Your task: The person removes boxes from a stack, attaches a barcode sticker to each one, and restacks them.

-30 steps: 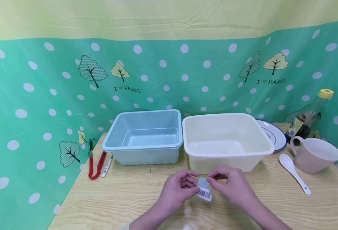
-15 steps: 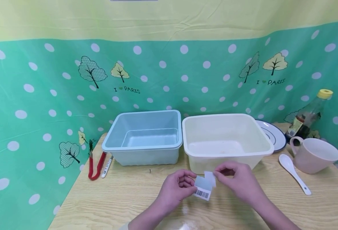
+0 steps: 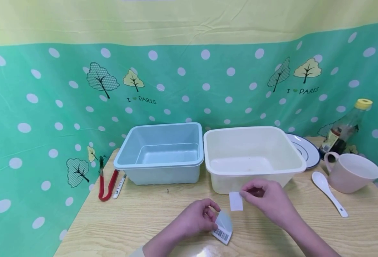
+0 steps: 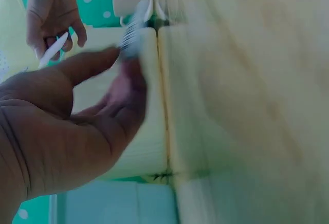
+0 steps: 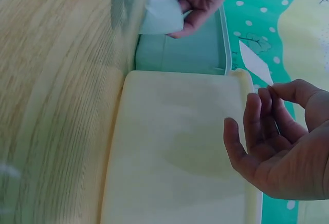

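My left hand [image 3: 193, 219] pinches a small pale-blue pad of sticky notes [image 3: 225, 222] by its edge; a barcode strip [image 3: 222, 233] runs along its near side and the sheet bends. Between thumb and forefinger, my right hand [image 3: 269, 201] holds one white sticky note [image 3: 236, 201], which hangs apart from the pad in front of the cream basin [image 3: 256, 173]. The right wrist view shows the note [image 5: 254, 62] as a thin pale slip at the fingertips. There the pad's other face [image 5: 158, 11] looks pale and plain. In the left wrist view the pad [image 4: 132, 38] is blurred.
A blue basin [image 3: 160, 175] stands left of the cream one. Red-handled tongs [image 3: 107, 192] and a white marker [image 3: 119, 186] lie at the left. To the right are a plate [image 3: 310, 151], a sauce bottle [image 3: 341, 134], a pink mug [image 3: 353, 173] and a white spoon [image 3: 328, 194].
The white note has come away from the pad and stays in my right hand, which has shifted slightly right. My left hand has drawn the pad down toward me.
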`<state>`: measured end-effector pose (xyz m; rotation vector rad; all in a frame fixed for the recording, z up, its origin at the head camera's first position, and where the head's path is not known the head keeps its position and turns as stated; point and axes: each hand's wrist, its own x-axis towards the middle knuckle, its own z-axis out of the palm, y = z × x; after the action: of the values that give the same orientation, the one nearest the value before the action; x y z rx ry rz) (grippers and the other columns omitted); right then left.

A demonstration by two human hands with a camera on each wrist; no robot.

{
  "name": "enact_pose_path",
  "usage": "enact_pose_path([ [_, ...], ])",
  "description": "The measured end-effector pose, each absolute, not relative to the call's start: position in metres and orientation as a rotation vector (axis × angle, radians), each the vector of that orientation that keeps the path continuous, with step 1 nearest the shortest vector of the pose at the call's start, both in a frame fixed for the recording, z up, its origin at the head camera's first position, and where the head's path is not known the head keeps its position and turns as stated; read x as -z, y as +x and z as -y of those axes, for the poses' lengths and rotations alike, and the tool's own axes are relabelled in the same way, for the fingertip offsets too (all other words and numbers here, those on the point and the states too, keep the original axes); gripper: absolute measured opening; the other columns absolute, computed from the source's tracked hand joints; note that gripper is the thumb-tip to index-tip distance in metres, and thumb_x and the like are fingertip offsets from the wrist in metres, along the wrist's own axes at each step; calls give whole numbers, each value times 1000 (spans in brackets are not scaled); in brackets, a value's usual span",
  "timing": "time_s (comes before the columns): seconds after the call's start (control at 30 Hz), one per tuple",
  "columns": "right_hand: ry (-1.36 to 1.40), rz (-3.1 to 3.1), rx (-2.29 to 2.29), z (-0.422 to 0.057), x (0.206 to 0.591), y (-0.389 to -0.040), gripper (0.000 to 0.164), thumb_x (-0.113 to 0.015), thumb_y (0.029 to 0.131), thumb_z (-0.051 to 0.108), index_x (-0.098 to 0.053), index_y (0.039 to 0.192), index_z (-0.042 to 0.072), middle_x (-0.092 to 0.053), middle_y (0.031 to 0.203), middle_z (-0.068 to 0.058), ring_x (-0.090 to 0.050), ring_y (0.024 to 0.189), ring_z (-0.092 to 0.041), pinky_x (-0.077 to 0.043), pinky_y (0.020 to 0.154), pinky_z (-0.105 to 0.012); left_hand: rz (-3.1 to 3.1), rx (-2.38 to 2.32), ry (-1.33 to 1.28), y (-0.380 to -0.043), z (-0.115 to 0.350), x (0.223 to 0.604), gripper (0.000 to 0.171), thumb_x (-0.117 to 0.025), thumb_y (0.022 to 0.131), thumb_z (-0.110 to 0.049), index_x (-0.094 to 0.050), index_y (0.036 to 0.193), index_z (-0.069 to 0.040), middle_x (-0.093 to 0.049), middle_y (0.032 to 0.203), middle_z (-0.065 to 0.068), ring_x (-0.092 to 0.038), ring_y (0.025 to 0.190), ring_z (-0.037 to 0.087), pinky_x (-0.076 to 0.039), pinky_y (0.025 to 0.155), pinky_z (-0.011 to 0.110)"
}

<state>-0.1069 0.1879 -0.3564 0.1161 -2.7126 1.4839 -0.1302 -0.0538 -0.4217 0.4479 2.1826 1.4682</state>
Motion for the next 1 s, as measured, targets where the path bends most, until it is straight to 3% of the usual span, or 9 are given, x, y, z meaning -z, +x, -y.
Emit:
enact_pose_path([
  [0.1, 138, 2739, -1606, -189, 357, -107, 12, -78, 90, 18, -76, 96, 8, -71, 89, -1, -66, 84, -17, -56, 71, -27, -2286, -1342, 500, -130, 57, 421, 37, -80, 74, 9, -67, 104, -9, -63, 83, -1, -60, 72, 10, -52, 64, 24],
  [0.37, 372, 2733, -1899, -189, 365, -109, 18, -74, 92, 18, -74, 98, 1, -70, 88, -8, -67, 81, -22, -56, 72, -32, -2326, -1519, 625, -135, 56, 411, 10, -75, 90, -7, -72, 98, -11, -67, 89, -7, -62, 79, 7, -54, 67, 23],
  [0.53, 479, 2712, -2021, -186, 370, -108, 16, -72, 94, 15, -75, 99, 0, -71, 92, -11, -67, 82, -21, -59, 76, -35, -2138, -1719, 750, -132, 54, 403, 11, -74, 91, -8, -74, 101, -13, -70, 92, -2, -64, 81, 10, -54, 68, 22],
  [0.77, 575, 2685, -2126, -183, 375, -107, 15, -70, 95, 12, -74, 100, -2, -70, 97, -13, -67, 86, -21, -60, 78, -40, -2006, -1770, 907, -129, 54, 401, 15, -72, 93, -10, -73, 107, -6, -71, 100, 5, -64, 87, 9, -55, 73, 23],
  [1.0, 653, 2668, -2171, -181, 377, -107, 14, -68, 96, 12, -74, 100, -1, -71, 98, -13, -68, 89, -21, -60, 78, -36, -2029, -1762, 957, -128, 55, 402, 12, -72, 94, -15, -74, 103, -8, -71, 98, 2, -65, 86, 8, -55, 72, 25],
])
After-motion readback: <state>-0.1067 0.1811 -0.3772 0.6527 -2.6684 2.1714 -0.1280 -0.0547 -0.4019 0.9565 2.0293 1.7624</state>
